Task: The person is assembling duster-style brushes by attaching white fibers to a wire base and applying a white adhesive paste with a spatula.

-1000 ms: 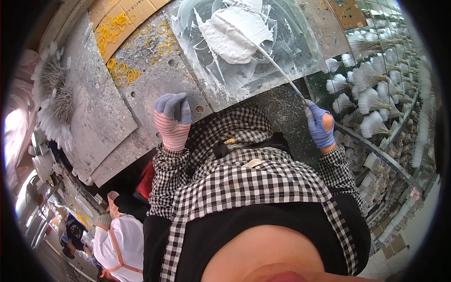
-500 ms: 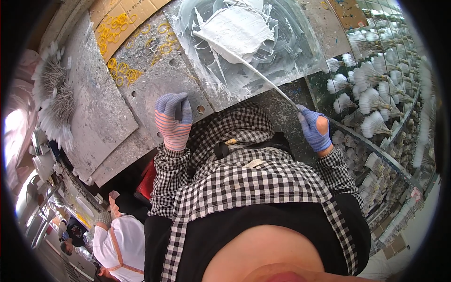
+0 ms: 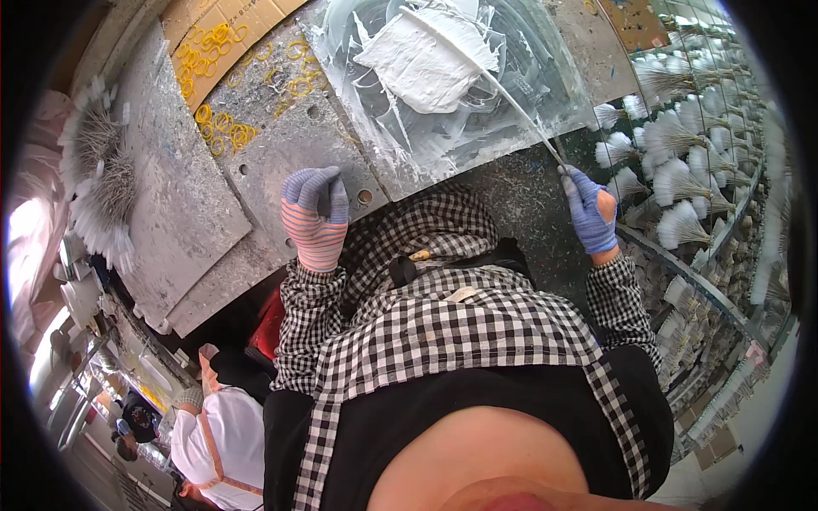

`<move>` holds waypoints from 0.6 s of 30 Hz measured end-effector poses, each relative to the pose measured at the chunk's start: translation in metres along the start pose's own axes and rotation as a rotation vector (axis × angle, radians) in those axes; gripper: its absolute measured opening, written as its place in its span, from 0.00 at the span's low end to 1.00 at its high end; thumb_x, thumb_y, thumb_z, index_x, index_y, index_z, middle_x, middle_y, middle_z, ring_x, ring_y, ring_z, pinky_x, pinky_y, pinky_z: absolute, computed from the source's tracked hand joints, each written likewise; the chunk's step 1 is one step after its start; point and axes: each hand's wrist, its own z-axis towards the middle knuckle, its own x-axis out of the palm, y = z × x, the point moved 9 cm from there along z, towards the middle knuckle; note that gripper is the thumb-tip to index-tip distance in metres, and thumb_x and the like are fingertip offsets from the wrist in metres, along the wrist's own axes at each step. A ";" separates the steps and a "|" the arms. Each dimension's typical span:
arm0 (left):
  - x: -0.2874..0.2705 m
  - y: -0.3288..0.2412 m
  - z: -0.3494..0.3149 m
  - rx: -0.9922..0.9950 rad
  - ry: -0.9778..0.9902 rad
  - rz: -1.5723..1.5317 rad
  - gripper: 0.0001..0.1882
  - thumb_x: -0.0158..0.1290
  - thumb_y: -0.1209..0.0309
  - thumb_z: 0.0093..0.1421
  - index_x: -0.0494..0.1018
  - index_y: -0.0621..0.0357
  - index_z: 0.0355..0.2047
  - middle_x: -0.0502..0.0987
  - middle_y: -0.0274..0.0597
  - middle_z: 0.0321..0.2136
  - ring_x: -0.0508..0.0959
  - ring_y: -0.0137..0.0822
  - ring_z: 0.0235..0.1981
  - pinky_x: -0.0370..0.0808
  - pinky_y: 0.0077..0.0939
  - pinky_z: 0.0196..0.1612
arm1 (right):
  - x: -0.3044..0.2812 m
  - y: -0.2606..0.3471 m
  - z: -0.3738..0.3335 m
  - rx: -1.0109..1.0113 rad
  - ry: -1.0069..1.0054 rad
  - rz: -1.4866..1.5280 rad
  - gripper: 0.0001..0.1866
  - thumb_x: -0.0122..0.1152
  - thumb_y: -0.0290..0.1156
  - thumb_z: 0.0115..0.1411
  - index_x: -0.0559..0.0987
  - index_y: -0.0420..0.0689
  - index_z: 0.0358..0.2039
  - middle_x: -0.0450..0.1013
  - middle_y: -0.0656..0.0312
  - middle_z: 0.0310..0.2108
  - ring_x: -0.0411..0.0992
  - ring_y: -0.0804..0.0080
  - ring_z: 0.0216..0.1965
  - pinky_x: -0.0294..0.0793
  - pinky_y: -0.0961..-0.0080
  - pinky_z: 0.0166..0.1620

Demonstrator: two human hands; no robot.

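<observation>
Flanking paste [image 3: 417, 72] — yel. rings [image 3: 204, 61], tufts [image 3: 679, 228]

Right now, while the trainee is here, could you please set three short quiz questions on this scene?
1. Choose one: the stick lies across (A) the cardboard, (B) the white paste, (C) the bristles.
2. True or false: the yellow rings lie to the left of the white paste.
3. Fill in the gap: the stick is gripped by the person's ____.

Key: 1. B. 2. True. 3. Right hand.
</observation>
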 end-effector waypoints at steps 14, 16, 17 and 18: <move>-0.001 0.000 -0.001 0.003 -0.001 -0.021 0.11 0.60 0.83 0.57 0.79 0.58 0.40 0.77 0.41 0.37 0.77 0.38 0.38 0.75 0.30 0.43 | 0.002 0.001 0.001 0.057 0.030 -0.004 0.11 0.61 0.27 0.66 0.83 0.38 0.46 0.83 0.53 0.34 0.81 0.65 0.28 0.77 0.74 0.33; 0.000 0.001 -0.001 -0.001 0.006 -0.027 0.11 0.60 0.83 0.57 0.79 0.58 0.40 0.77 0.41 0.36 0.77 0.38 0.38 0.75 0.30 0.43 | 0.004 0.007 -0.004 -0.007 0.004 0.053 0.11 0.62 0.27 0.65 0.83 0.38 0.46 0.83 0.52 0.33 0.81 0.66 0.28 0.78 0.74 0.33; 0.000 0.001 0.000 -0.001 0.007 -0.028 0.11 0.60 0.83 0.57 0.79 0.58 0.40 0.77 0.41 0.36 0.77 0.38 0.38 0.75 0.30 0.43 | 0.004 0.012 -0.005 -0.038 -0.001 0.043 0.11 0.62 0.26 0.65 0.83 0.38 0.46 0.82 0.52 0.32 0.81 0.65 0.28 0.78 0.73 0.33; 0.000 0.001 0.000 -0.011 -0.005 -0.030 0.12 0.60 0.83 0.55 0.79 0.57 0.40 0.78 0.42 0.36 0.78 0.41 0.38 0.75 0.33 0.43 | 0.004 0.015 -0.006 -0.037 -0.002 0.043 0.11 0.62 0.26 0.65 0.83 0.38 0.46 0.82 0.52 0.32 0.81 0.65 0.28 0.78 0.73 0.33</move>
